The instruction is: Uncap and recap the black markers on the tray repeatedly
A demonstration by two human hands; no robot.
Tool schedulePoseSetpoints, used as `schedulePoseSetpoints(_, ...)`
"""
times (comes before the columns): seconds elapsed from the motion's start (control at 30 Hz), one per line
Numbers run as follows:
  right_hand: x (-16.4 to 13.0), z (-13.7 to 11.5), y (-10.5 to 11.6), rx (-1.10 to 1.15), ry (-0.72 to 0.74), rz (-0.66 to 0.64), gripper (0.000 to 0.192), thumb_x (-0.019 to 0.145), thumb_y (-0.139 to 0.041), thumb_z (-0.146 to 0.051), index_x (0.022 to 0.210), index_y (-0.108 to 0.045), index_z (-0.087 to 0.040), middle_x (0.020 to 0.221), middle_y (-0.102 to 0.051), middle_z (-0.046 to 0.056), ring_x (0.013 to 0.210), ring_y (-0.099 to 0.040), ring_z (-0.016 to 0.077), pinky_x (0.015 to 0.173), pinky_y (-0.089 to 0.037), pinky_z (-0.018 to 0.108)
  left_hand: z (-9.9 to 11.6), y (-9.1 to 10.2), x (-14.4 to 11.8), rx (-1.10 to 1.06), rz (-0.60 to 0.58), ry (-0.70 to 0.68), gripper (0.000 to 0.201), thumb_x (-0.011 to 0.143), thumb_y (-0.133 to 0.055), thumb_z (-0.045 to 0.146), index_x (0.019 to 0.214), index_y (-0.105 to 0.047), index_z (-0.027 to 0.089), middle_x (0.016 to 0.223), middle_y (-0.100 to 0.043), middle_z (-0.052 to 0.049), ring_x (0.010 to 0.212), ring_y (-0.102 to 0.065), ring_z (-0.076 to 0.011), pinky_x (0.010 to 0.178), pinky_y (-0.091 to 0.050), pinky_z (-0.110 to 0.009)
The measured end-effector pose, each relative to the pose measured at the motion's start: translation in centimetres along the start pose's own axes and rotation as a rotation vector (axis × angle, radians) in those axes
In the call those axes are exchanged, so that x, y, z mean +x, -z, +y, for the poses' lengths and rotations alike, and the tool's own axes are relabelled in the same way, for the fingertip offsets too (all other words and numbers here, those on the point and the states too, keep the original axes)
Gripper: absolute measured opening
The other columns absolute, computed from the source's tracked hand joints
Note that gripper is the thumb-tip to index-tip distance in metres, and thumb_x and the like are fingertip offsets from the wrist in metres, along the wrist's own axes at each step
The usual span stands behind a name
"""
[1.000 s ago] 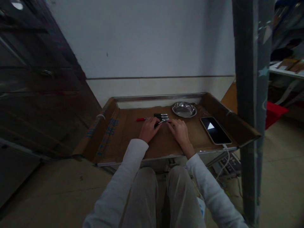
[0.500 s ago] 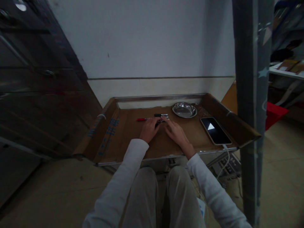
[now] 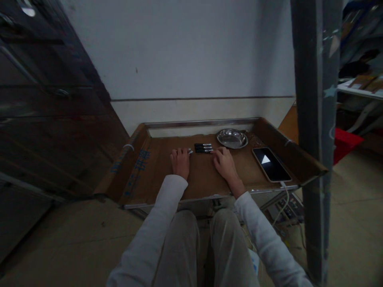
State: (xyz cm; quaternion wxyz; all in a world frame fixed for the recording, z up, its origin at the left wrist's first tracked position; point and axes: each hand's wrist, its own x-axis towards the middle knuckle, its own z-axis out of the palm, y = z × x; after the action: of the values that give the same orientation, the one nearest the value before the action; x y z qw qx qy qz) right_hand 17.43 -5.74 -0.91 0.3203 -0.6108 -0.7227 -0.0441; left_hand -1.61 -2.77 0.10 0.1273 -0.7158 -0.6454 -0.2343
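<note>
My left hand (image 3: pixel 180 162) lies palm down on the cardboard-lined desk (image 3: pixel 167 179), fingers curled over the spot where a small pale tip (image 3: pixel 190 151) pokes out from under them; whether the grip is closed round a pen there or merely resting on it I cannot tell, since the knuckles hide what is beneath; my right hand (image 3: pixel 224 162) lies flat as well, its fingertips touching or just short of the right ends of the black pens (image 3: pixel 203 148), grip loose and holding nothing that I can see; those pens lie side by side in a tight row, parallel to the desk's far edge, between my two hands and slightly beyond them, which I judge is why the hands flank them, one at each end, to keep the row square.

Just right of the pens, near the back corner, sits a shallow steel dish (image 3: pixel 232 138), apart from them; further right a phone (image 3: pixel 271 164) lies face up with its screen lit, a white cable (image 3: pixel 284 199) running off the near edge; the cardboard's raised flaps wall the desk on both sides, likely to stop small things rolling off.
</note>
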Motion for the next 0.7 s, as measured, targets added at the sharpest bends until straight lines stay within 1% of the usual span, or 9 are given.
schedulePoseSetpoints(0.07, -0.01, -0.01, -0.09, -0.048, -0.029, -0.025, 0.031, 0.087, -0.041, -0.017, 0.112, -0.06, -0.018, 0.113, -0.052, 0.012, 0.101, -0.047, 0.0236, 0.088, -0.039, 0.036, 0.14, -0.21, -0.09, 0.034, -0.007, 0.021, 0.022, 0.092, -0.041, 0.024, 0.105, -0.057, 0.017, 0.108, -0.054, -0.013, 0.102, -0.046, -0.0284, 0.086, -0.038, -0.041)
schedulePoseSetpoints(0.23, -0.07, -0.38, -0.13, -0.128, -0.047, -0.083, 0.037, 0.088, -0.042, -0.019, 0.123, -0.054, -0.024, 0.118, -0.049, 0.012, 0.103, -0.045, 0.0239, 0.086, -0.037, 0.035, 0.5, -0.17, 0.05, 0.012, -0.062, 0.086, 0.024, 0.092, -0.037, 0.019, 0.107, -0.055, 0.015, 0.109, -0.05, -0.013, 0.1, -0.049, -0.0243, 0.085, -0.04, -0.038)
schedulePoseSetpoints(0.3, -0.08, -0.54, -0.09, -0.148, -0.048, -0.101, 0.039, 0.088, -0.043, -0.02, 0.125, -0.052, -0.027, 0.12, -0.048, 0.011, 0.104, -0.044, 0.0241, 0.086, -0.036, 0.036, 0.5, -0.22, 0.2, 0.005, -0.071, 0.087, 0.023, 0.092, -0.035, 0.017, 0.106, -0.054, 0.014, 0.108, -0.05, -0.013, 0.099, -0.049, -0.0234, 0.086, -0.041, -0.038)
schedulePoseSetpoints(0.4, -0.08, -0.66, -0.01, -0.159, -0.056, -0.122, 0.04, 0.088, -0.043, -0.021, 0.127, -0.051, -0.028, 0.12, -0.048, 0.011, 0.105, -0.044, 0.0245, 0.086, -0.036, 0.036, 0.39, -0.49, 0.45, -0.016, -0.052, 0.067, 0.022, 0.091, -0.035, 0.014, 0.104, -0.053, 0.012, 0.106, -0.05, -0.014, 0.099, -0.049, -0.0225, 0.086, -0.041, -0.036)
schedulePoseSetpoints(0.53, -0.02, -0.59, -0.09, -0.145, -0.045, -0.103, 0.039, 0.088, -0.042, -0.021, 0.126, -0.051, -0.027, 0.118, -0.05, 0.012, 0.103, -0.045, 0.025, 0.086, -0.036, 0.037, 0.22, -0.79, 0.67, -0.104, -0.011, 0.038, 0.019, 0.089, -0.037, 0.009, 0.101, -0.05, 0.013, 0.102, -0.052, -0.012, 0.098, -0.049, -0.0209, 0.088, -0.042, -0.036)
schedulePoseSetpoints(0.7, 0.16, -0.31, -0.55, -0.131, -0.038, -0.1, 0.032, 0.088, -0.041, -0.021, 0.116, -0.055, -0.02, 0.114, -0.051, 0.013, 0.102, -0.045, 0.0256, 0.085, -0.036, 0.038, 0.05, -0.81, 0.7, -0.201, 0.032, 0.021, 0.019, 0.087, -0.041, 0.01, 0.103, -0.05, 0.011, 0.105, -0.049, -0.014, 0.097, -0.05, -0.0223, 0.087, -0.043, -0.039)
